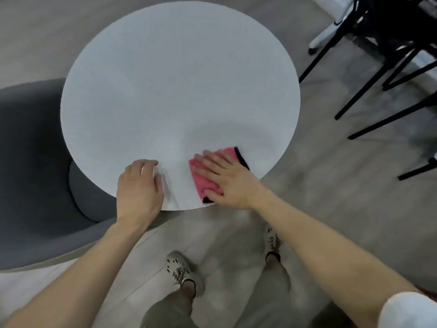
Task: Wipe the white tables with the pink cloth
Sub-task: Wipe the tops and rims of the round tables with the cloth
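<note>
A round white table (175, 91) fills the middle of the view. A pink cloth (201, 179) with a black edge lies flat on the table near its front right rim. My right hand (227, 178) presses down on the cloth with straight, spread fingers and covers most of it. My left hand (139, 185) rests on the table's front edge, fingers loosely curled, holding nothing.
A grey upholstered chair (35, 166) stands against the table's left side. Black chair legs (378, 79) and a white table base (324, 36) crowd the upper right. Grey floor (307, 185) surrounds the table; my feet are below its front edge.
</note>
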